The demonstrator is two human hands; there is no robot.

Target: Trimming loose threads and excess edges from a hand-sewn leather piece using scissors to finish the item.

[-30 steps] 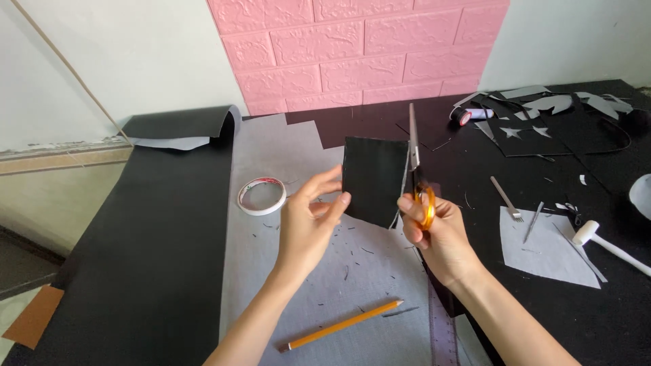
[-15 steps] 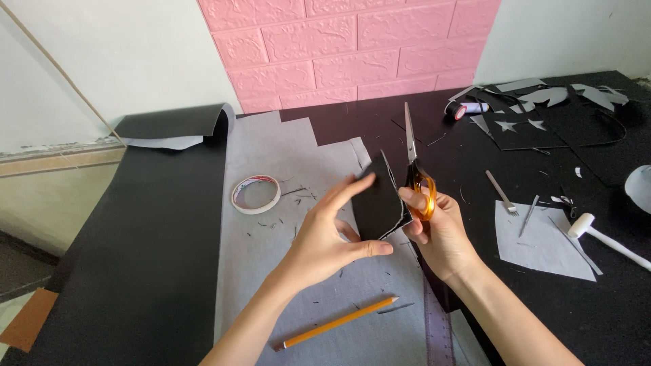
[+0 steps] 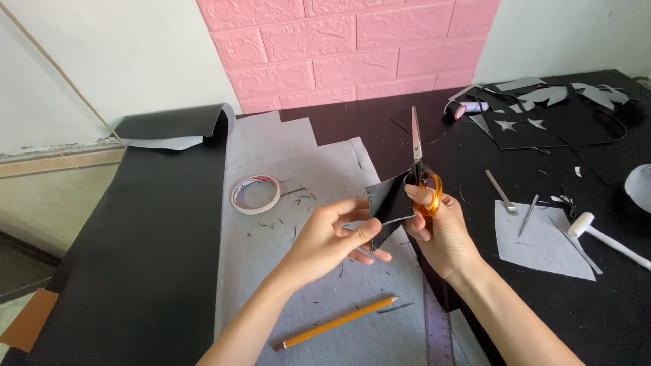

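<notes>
While my left hand pinches the black sheet piece just right of the tape roll | right hand closed through orange scissors | thin, floppy, probably light; grip near edge

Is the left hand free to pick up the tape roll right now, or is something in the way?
Probably not yet. The left hand is pinching the black piece that the right hand's scissors meet. The tape roll lies close by to its left on the grey sheet, with nothing between.
</notes>
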